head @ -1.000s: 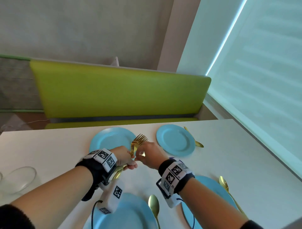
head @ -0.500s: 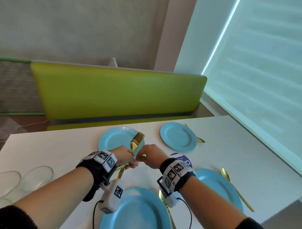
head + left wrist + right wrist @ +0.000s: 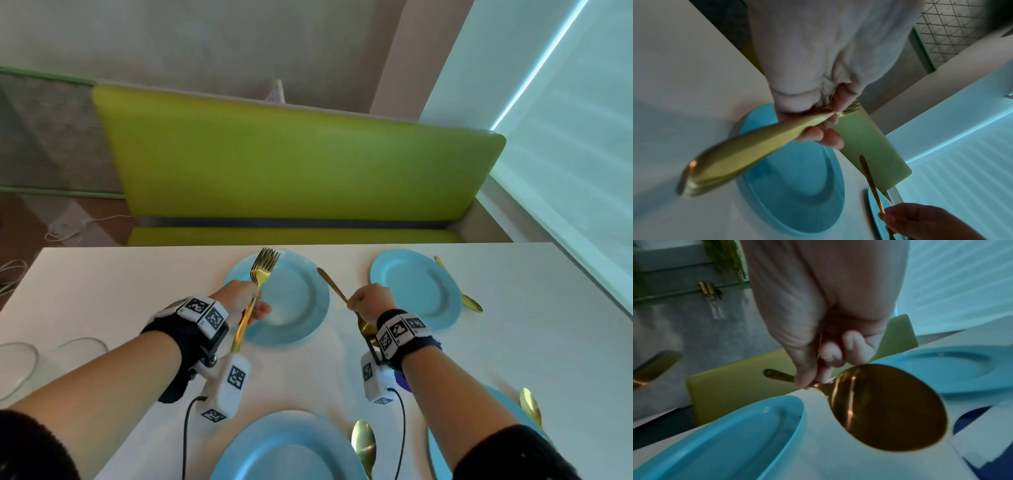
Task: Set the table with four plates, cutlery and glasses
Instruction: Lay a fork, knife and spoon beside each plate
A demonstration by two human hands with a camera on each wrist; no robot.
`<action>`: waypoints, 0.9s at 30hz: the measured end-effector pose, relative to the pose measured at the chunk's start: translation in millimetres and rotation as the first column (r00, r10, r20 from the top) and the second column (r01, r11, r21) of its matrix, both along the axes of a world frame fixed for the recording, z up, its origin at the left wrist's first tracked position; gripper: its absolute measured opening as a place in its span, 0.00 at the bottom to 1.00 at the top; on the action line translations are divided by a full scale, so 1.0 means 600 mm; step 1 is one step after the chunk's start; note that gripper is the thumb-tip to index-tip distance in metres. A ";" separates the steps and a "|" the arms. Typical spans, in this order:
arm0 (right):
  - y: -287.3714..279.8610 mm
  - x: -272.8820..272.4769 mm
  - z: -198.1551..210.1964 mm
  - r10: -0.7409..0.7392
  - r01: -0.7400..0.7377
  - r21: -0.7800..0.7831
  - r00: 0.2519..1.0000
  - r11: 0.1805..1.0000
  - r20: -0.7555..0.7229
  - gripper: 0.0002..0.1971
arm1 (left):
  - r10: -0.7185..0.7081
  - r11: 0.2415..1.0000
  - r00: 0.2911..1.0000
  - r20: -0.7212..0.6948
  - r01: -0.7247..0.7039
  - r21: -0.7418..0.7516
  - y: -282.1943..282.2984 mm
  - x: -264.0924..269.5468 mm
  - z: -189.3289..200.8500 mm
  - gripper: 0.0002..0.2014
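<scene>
My left hand (image 3: 246,305) grips a bundle of gold forks (image 3: 262,274) by the handles, tines pointing away, above the far left blue plate (image 3: 301,322). The left wrist view shows the fork handles (image 3: 740,162) running out of the left hand (image 3: 818,123). My right hand (image 3: 368,301) pinches one gold spoon (image 3: 330,282) between the far left plate and the far right plate (image 3: 416,287). The spoon's bowl (image 3: 890,407) hangs below the right hand (image 3: 828,353), above the white table. Two more blue plates (image 3: 287,445) (image 3: 438,459) lie near me.
Gold spoons lie right of the far right plate (image 3: 471,303), the near left plate (image 3: 364,445) and the near right plate (image 3: 531,407). Two glasses (image 3: 20,363) (image 3: 82,346) stand at the table's left. A dark blue item (image 3: 982,426) lies under my right wrist. A green bench (image 3: 291,164) lines the far edge.
My hands were together at the cutlery bundle; now they are apart. The right hand has drawn a spoon out and moved right, while the left keeps the forks over the far left plate.
</scene>
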State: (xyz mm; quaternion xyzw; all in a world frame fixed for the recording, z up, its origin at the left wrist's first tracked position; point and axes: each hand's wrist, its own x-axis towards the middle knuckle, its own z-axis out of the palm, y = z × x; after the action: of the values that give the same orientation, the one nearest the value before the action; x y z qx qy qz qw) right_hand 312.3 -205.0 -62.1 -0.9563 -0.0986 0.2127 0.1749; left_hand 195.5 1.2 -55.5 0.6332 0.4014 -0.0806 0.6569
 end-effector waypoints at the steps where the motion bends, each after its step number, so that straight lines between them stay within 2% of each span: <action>1: 0.005 0.012 -0.009 -0.019 0.019 -0.025 1.000 1.000 -0.018 0.11 | 0.007 1.000 1.000 0.001 -0.007 0.005 0.001 0.006 -0.003 0.11; 3: 0.017 0.032 -0.024 -0.061 0.058 -0.062 0.997 0.996 -0.040 0.14 | 0.000 1.000 1.000 -0.006 0.000 0.015 0.002 0.015 -0.008 0.12; 7: 0.044 0.064 -0.045 -0.138 0.136 -0.024 0.976 0.990 -0.168 0.17 | -0.036 0.999 0.999 -0.004 0.036 0.006 0.005 0.035 -0.024 0.13; 9: 0.053 0.072 -0.057 -0.165 0.161 -0.038 0.974 0.986 -0.152 0.17 | -0.063 0.998 0.998 0.002 0.063 0.006 0.007 0.046 -0.032 0.12; 10: 0.059 0.070 -0.051 -0.255 0.261 0.028 0.957 0.965 -0.138 0.17 | -0.073 0.997 0.997 0.005 0.073 0.005 0.008 0.051 -0.035 0.12; 11: 0.062 0.064 -0.046 -0.284 0.291 0.043 0.951 0.956 -0.121 0.18 | -0.079 0.997 0.997 0.006 0.079 0.007 0.008 0.056 -0.038 0.12; 15: 0.074 0.072 -0.078 -0.246 0.247 -0.004 0.960 0.969 -0.134 0.17 | -0.088 0.995 0.996 -0.009 0.088 0.049 0.012 0.069 -0.052 0.13; 17: 0.079 0.080 -0.092 -0.168 0.160 -0.079 0.981 0.984 -0.099 0.17 | -0.091 0.994 0.996 -0.018 0.092 0.065 0.013 0.074 -0.058 0.13; 21: 0.076 0.083 -0.098 -0.201 0.198 -0.036 0.969 0.979 -0.144 0.17 | -0.098 0.992 0.995 -0.029 0.100 0.073 0.012 0.082 -0.066 0.11; 24: 0.081 0.090 -0.106 -0.193 0.182 -0.105 0.975 0.978 -0.106 0.14 | -0.106 0.991 0.994 -0.031 0.108 0.076 0.011 0.085 -0.069 0.11; 27: 0.088 0.088 -0.108 -0.209 0.204 -0.086 0.976 0.975 -0.059 0.13 | -0.105 0.992 0.994 -0.031 0.107 0.073 0.011 0.086 -0.071 0.12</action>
State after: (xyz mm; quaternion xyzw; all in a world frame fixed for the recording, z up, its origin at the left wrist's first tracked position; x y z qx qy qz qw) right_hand 365.0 -152.4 -126.9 -0.9597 0.0158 0.2294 0.1613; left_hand 247.0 7.9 -98.0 0.6765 0.3788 -0.1092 0.6220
